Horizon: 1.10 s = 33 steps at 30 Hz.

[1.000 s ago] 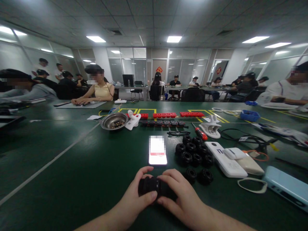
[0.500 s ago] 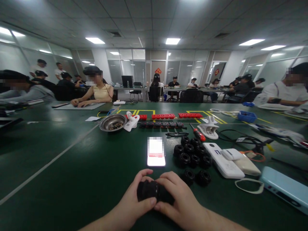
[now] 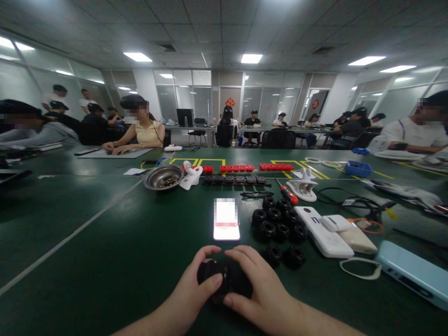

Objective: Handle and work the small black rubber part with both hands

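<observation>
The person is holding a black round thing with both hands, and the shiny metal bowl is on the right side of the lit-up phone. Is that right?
Not quite. The head view shows the metal bowl on the left of the lit phone, farther back on the green table. The rest is right: the left hand and right hand both hold the black round part.

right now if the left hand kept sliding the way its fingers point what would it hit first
Probably the lit smartphone lying flat beyond the black round part that the left hand grips; depth is uncertain.

An open-plan office workroom is shown: glass partitions [image 3: 201,98], ceiling panel lights [image 3: 251,58], seated people at long green tables [image 3: 105,233].
</observation>
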Motion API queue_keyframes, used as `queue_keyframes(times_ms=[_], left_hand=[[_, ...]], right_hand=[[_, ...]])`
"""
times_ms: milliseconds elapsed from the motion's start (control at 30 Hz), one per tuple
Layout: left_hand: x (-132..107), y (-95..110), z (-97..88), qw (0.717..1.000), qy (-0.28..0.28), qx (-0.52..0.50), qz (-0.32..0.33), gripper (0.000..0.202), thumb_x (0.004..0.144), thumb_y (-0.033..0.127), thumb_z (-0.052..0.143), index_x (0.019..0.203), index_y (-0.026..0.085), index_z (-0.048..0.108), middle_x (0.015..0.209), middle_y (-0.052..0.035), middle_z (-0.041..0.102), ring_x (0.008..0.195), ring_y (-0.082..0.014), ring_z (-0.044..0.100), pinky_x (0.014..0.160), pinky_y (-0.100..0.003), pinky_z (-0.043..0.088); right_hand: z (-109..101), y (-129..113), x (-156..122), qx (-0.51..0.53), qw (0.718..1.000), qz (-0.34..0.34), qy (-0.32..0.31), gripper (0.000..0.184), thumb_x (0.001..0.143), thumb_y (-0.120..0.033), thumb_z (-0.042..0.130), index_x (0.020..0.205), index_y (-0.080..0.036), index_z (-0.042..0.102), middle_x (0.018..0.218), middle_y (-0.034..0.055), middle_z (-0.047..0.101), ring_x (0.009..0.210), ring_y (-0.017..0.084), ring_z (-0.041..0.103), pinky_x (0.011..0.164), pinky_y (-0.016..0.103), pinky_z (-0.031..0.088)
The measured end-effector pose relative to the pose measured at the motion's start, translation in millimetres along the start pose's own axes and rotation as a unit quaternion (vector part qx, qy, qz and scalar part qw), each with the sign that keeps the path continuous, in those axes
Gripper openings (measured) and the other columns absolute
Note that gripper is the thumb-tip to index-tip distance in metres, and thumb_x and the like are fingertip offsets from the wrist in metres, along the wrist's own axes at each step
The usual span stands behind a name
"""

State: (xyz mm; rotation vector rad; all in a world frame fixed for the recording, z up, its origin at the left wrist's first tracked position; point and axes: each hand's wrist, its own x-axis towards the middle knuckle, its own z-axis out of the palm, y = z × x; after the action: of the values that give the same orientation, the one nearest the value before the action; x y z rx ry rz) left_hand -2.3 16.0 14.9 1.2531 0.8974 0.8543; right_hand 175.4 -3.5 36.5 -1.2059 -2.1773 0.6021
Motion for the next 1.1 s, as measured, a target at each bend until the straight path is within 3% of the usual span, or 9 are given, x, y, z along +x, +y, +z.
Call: queue_keyframes(times_ms=[100, 200, 367, 533, 700, 833, 1000, 1100], left_hand=[[-2, 3, 0.2, 1.000, 0.001, -0.009, -0.004, 0.057, 0.061, 0.037, 0.065, 0.107, 0.023, 0.036, 0.087, -0.0002, 0.053, 0.083, -0.0194, 0.053, 0.075, -0.033, 0.041], [-2, 5, 0.0, 0.999, -0.014, -0.030, -0.008, 0.063, 0.059, 0.035, 0.068, 0.111, 0.024, 0.034, 0.095, -0.0015, 0.052, 0.090, -0.0211, 0.052, 0.081, -0.035, 0.038], [-1, 2, -0.3, 0.998, -0.023, -0.061, -0.018, 0.073, 0.057, 0.045, 0.069, 0.115, 0.023, 0.031, 0.094, -0.0034, 0.052, 0.077, -0.0175, 0.056, 0.067, -0.031, 0.042], [3, -3, 0.0, 0.996, -0.052, -0.064, -0.029, 0.056, 0.065, 0.054, 0.058, 0.102, 0.017, 0.039, 0.074, -0.0014, 0.056, 0.054, -0.0122, 0.055, 0.052, -0.025, 0.040], [0, 0, -0.2, 0.998, -0.029, -0.051, -0.020, 0.051, 0.063, 0.047, 0.063, 0.101, 0.021, 0.041, 0.086, -0.0018, 0.056, 0.066, -0.0147, 0.055, 0.057, -0.027, 0.043], [-5, 1, -1.3, 1.000, -0.022, -0.020, -0.005, 0.060, 0.057, 0.042, 0.070, 0.105, 0.023, 0.041, 0.091, -0.0009, 0.055, 0.086, -0.0199, 0.053, 0.073, -0.031, 0.042], [-1, -2, -1.9, 0.999, -0.029, 0.007, -0.015, 0.052, 0.066, 0.052, 0.058, 0.104, 0.021, 0.040, 0.082, -0.0015, 0.055, 0.066, -0.0158, 0.054, 0.057, -0.028, 0.043], [1, -4, -1.5, 0.999, -0.035, 0.010, -0.020, 0.048, 0.066, 0.051, 0.057, 0.100, 0.020, 0.042, 0.080, -0.0009, 0.054, 0.060, -0.0138, 0.053, 0.051, -0.026, 0.042]], right_hand=[[0, 2, 1, 0.000, 1.000, 0.002, 0.001, 0.036, 0.069, -0.034, 0.065, 0.100, -0.017, 0.056, 0.098, 0.0070, 0.052, 0.090, 0.021, 0.050, 0.078, 0.035, 0.043], [2, 6, 0, 0.012, 1.000, -0.021, 0.009, 0.035, 0.073, -0.027, 0.062, 0.106, -0.018, 0.053, 0.100, 0.0064, 0.051, 0.091, 0.019, 0.049, 0.079, 0.032, 0.043], [5, 11, -2, 0.022, 0.996, -0.077, 0.031, 0.044, 0.080, -0.019, 0.052, 0.121, -0.022, 0.041, 0.110, 0.0072, 0.047, 0.098, 0.019, 0.047, 0.085, 0.032, 0.042], [3, 7, -2, 0.012, 0.995, -0.095, 0.014, 0.047, 0.082, -0.018, 0.047, 0.127, -0.024, 0.036, 0.107, 0.0075, 0.048, 0.096, 0.018, 0.047, 0.083, 0.032, 0.042], [2, 3, -1, 0.014, 0.999, -0.035, 0.014, 0.056, 0.069, -0.037, 0.064, 0.117, -0.019, 0.044, 0.106, 0.0084, 0.051, 0.094, 0.022, 0.049, 0.081, 0.037, 0.042], [3, 5, 0, 0.008, 1.000, -0.014, 0.006, 0.038, 0.071, -0.038, 0.063, 0.101, -0.018, 0.053, 0.092, 0.0062, 0.055, 0.083, 0.020, 0.051, 0.072, 0.035, 0.044], [4, 8, 0, 0.013, 0.998, -0.063, -0.003, 0.043, 0.075, -0.028, 0.061, 0.115, -0.020, 0.046, 0.102, 0.0063, 0.052, 0.091, 0.018, 0.049, 0.079, 0.030, 0.042], [4, 6, 0, 0.007, 0.998, -0.057, -0.006, 0.044, 0.074, -0.028, 0.062, 0.115, -0.020, 0.046, 0.105, 0.0064, 0.051, 0.093, 0.019, 0.048, 0.081, 0.031, 0.041]])
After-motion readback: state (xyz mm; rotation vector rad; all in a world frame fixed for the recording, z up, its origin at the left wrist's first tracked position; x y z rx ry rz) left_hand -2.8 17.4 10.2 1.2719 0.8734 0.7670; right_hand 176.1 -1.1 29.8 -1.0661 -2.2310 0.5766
